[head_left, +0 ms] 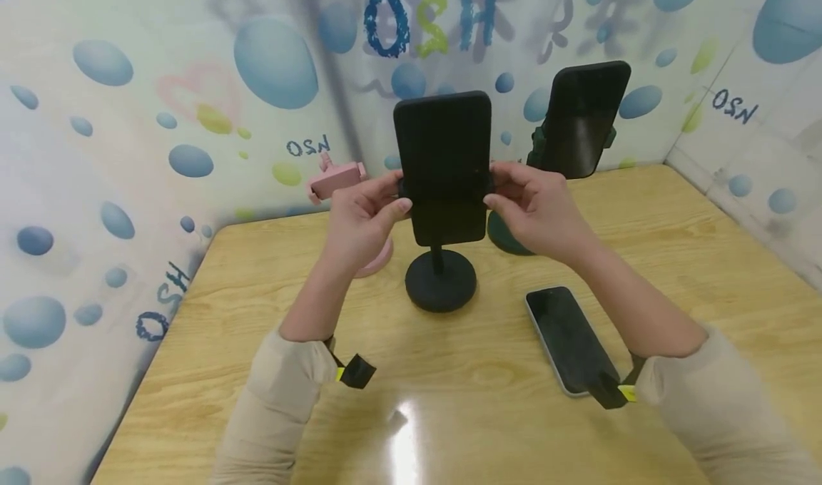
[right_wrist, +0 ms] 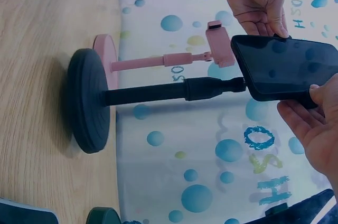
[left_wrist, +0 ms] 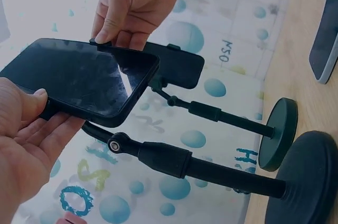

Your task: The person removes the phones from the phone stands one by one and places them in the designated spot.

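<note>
A black smartphone [head_left: 443, 150] sits upright in the clamp of a black phone stand [head_left: 440, 281], its dark screen towards me. At the phone's left edge my left hand [head_left: 366, 214] pinches the clamp's side, thumb in front and fingers behind. My right hand [head_left: 536, 203] pinches the opposite side of the clamp in the same way. Below the clamp, the left wrist view shows the stand's jointed neck [left_wrist: 115, 143] and pole [left_wrist: 232, 176]. Much of the clamp is hidden behind the phone and fingers.
Behind on the left stands a pink phone stand [head_left: 337, 177] with no phone in its clamp. A dark green stand [head_left: 507, 237] at back right carries another black phone [head_left: 584, 118]. One more phone [head_left: 571, 339] lies face up on the wooden table [head_left: 257, 371], near my right forearm.
</note>
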A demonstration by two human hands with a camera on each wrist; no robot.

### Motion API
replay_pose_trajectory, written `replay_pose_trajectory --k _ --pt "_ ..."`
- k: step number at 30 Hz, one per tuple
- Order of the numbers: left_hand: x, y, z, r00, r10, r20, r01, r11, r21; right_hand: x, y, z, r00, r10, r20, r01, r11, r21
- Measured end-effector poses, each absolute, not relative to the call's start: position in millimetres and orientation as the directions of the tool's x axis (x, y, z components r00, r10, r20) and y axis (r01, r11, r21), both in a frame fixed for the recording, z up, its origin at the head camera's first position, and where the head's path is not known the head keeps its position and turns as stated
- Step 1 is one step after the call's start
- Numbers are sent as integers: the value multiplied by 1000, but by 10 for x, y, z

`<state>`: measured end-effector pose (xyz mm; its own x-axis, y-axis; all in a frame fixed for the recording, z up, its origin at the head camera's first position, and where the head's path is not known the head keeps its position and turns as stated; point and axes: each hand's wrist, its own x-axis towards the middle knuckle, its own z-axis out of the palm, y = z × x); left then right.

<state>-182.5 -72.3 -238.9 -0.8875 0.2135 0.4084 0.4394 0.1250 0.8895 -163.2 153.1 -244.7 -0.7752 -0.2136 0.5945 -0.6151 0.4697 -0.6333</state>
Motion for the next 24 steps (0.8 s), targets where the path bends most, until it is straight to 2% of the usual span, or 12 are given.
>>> replay_pose_trajectory --k 8,16,24 --pt "-1696 -737 -2389 -851 287 439 472 56 880 -1479 1576 -2429 -783 -242 574 -611 479 -631" --pt "-1559 -783 -2440 -840 271 470 514 121 849 -1383 1561 -2483 -769 -263 583 -631 463 -623" --pt "-1502 -761 -2465 -841 261 474 530 218 820 -1330 1591 -2489 -724 -287 627 -685 402 -607"
